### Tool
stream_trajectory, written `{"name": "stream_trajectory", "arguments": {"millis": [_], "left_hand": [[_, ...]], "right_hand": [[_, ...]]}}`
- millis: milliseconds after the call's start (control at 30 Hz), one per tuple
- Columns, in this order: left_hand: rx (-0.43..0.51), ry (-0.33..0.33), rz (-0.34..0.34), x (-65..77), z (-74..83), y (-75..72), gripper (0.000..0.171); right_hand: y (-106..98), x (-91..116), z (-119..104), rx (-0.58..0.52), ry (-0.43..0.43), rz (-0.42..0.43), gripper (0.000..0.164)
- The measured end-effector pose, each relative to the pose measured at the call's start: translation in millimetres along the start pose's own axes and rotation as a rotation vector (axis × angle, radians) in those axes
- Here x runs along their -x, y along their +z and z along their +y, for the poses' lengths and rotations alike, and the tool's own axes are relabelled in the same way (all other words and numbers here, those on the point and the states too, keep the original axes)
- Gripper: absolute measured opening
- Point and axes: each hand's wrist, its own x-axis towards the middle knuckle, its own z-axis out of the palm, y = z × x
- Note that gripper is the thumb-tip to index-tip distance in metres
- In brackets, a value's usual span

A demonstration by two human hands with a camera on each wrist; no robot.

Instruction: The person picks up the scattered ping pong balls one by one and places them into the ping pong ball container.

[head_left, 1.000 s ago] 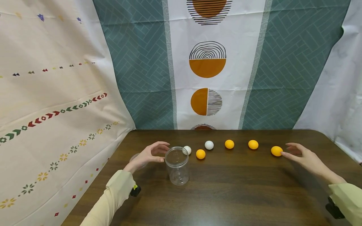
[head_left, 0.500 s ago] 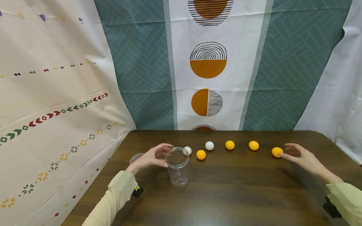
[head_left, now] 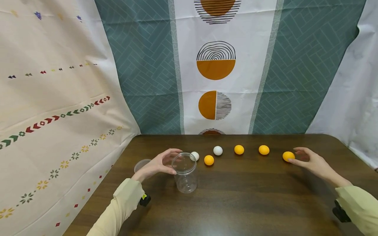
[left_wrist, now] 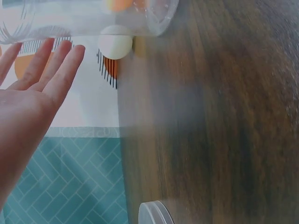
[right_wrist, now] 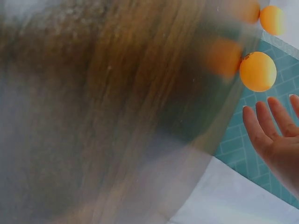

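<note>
A clear plastic jar (head_left: 186, 178) stands upright and uncapped on the table. My left hand (head_left: 157, 164) is just left of it, thumb tip right at the rim. In the left wrist view its fingers (left_wrist: 64, 70) are loosely extended beside the jar wall. On the far right lies an orange ball (head_left: 287, 156). My right hand (head_left: 313, 163) is spread at its right side, the thumb overlapping the ball in the head view. The right wrist view has the fingers (right_wrist: 256, 126) relaxed and a little apart from the orange ball (right_wrist: 258, 71).
A white ball (head_left: 195, 155) sits behind the jar, another white ball (head_left: 218, 150) further right. More orange balls (head_left: 209, 160) lie in a loose row along the back of the brown table (head_left: 245, 200). A round clear lid (head_left: 141, 163) is left of the jar, partly behind my left hand.
My left hand has come slightly right, its thumb reaching the jar's rim. My right hand has shifted slightly left, its thumb now overlapping the orange ball. The jar and balls have stayed put.
</note>
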Motion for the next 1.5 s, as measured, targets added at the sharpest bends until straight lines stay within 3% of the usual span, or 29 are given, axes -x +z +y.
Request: {"name": "stream_trajectory", "arguments": {"millis": [433, 1000, 1267, 1500], "left_hand": [[0.057, -0.002, -0.012, -2.9, 0.5, 4.5, 0.070], [0.009, -0.009, -0.022, -4.3, 4.1, 6.9, 0.067], [-0.031, -0.027, -0.024, -3.6, 30.7, 21.1, 0.066], [-0.044, -0.021, -0.033, -8.1, 32.1, 24.9, 0.066]], "right_hand": [[0, -5, 4, 0.018, 0.022, -0.014, 0.065], [3, -7, 4, 0.028, 0.016, -0.004, 0.065], [5, -8, 5, 0.027, 0.017, 0.010, 0.067], [5, -9, 6, 0.043, 0.018, 0.019, 0.067]]}}
